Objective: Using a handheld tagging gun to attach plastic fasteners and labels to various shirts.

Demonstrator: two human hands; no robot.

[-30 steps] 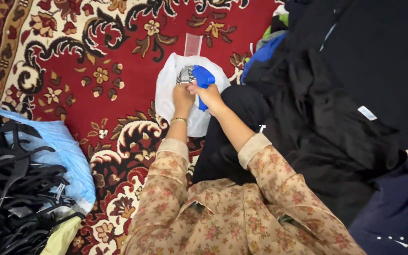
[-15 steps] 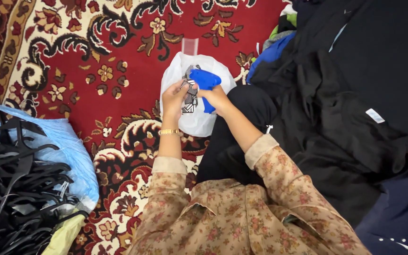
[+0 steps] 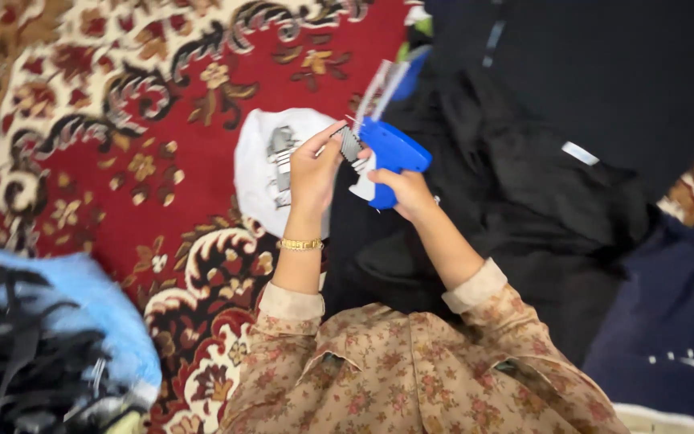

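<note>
A red patterned carpet (image 3: 122,145) covers the floor, and most of its right side lies under a heap of black garments (image 3: 540,185), with a dark navy piece (image 3: 668,321) at the lower right. At the lower left a light blue bag (image 3: 98,313) holds a tangle of black hangers (image 3: 18,362). A white plastic bag (image 3: 263,173) (printed in grey) lies flat on the carpet, just beyond the 2 hands.

The right hand (image 3: 406,191) is clenched around the grip of a blue tagging gun (image 3: 391,157), held above the edge of the black garments, its nose pointing toward the left hand. The left hand (image 3: 312,170), with a gold bangle (image 3: 300,243) at the wrist, pinches a small strip of fasteners (image 3: 350,145) at the gun's top, fingers closed on it.

Judging by how things lie, the work looks to be at the loading stage: the strip is at the gun but I cannot tell whether it is seated. No tag is seen on any garment, so the garments themselves appear untouched by the gun.
</note>
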